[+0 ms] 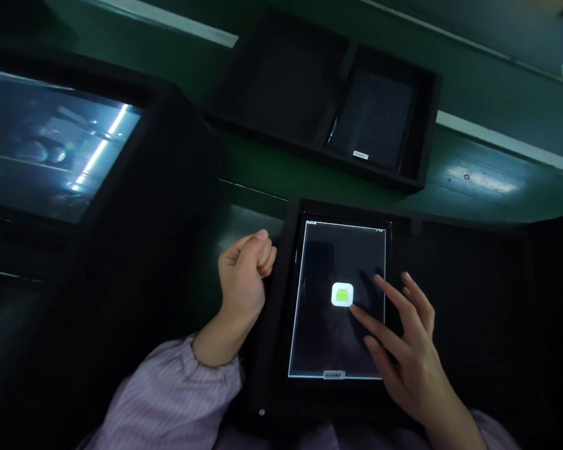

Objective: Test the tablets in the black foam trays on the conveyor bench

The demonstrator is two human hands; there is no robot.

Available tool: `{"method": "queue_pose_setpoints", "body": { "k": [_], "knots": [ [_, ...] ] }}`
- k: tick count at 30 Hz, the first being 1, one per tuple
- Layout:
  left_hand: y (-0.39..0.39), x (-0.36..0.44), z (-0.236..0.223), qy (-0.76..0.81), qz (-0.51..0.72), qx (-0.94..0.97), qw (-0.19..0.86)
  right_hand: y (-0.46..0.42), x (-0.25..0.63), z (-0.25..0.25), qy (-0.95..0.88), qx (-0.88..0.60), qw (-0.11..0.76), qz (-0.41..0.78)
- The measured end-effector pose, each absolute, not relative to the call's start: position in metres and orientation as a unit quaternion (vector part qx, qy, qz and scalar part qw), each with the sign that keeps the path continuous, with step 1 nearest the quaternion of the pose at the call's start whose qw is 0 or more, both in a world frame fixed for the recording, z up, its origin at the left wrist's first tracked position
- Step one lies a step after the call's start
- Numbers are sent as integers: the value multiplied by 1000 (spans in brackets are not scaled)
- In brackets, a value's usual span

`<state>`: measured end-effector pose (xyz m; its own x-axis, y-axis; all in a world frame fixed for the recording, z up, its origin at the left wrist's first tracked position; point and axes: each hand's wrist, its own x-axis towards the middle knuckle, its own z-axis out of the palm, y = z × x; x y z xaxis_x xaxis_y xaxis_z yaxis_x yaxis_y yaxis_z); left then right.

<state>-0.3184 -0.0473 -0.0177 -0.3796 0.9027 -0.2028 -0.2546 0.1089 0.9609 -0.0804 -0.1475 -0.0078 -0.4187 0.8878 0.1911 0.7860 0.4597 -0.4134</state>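
While right hand (415,353) spreads, fingers apart: stray fingertip could mistap tablet (326,344).
Left hand (244,275), tablet's nine o'clock: fingers curled together.

A workshop-like place, judging by the green work surface (263,164) and black trays (431,134) holding screens (375,119) (one lit)

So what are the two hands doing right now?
Left hand: closed in a fist, nothing visible in it.
Right hand: open, fingers spread over the lit tablet, one fingertip at the green Android icon.
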Motion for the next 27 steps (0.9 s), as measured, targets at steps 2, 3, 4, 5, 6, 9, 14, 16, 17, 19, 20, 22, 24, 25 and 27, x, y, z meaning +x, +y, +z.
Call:
{"method": "queue_pose_setpoints", "body": {
  "k": [2, 3, 4, 5, 6, 9, 14, 16, 17, 19, 20, 22, 24, 25, 27],
  "knots": [
    [-47, -318, -18, 575, 602, 281, 477, -148, -80, -7, -834, -503, 188, 129],
    [-47, -318, -18, 577, 601, 280, 476, -148, -79, -6, -834, -503, 188, 127],
    [-47, -318, -18, 581, 599, 280, 475, -148, -78, -4, -834, -502, 188, 128],
    [-47, -318, -18, 584, 596, 281, 474, -146, -77, -1, -835, -501, 188, 130],
    [-47, -317, -18, 588, 593, 283, 473, -143, -76, 2, -835, -500, 186, 132],
    [-46, -317, -18, 598, 578, 289, 474, -127, -75, 14, -842, -498, 185, 97],
    [-45, -321, -16, 609, 561, 297, 476, -89, -85, 14, -829, -505, 240, 12],
    [-45, -324, -15, 613, 552, 298, 480, -80, -89, 5, -833, -505, 227, 15],
    [-45, -326, -15, 614, 546, 299, 484, -79, -89, 1, -835, -504, 219, 17],
    [-46, -328, -14, 617, 535, 302, 492, -79, -89, -6, -837, -506, 206, 24],
    [-46, -329, -14, 619, 531, 303, 493, -80, -88, -9, -837, -508, 201, 28],
    [-46, -330, -13, 621, 528, 304, 494, -82, -87, -12, -834, -516, 190, 34],
    [-46, -329, -13, 623, 524, 306, 493, -82, -86, -13, -829, -527, 183, 37],
    [-46, -329, -13, 625, 523, 307, 492, -82, -86, -14, -827, -532, 179, 37],
    [-46, -329, -13, 628, 519, 307, 492, -81, -86, -14, -826, -535, 172, 42]
  ]
}}
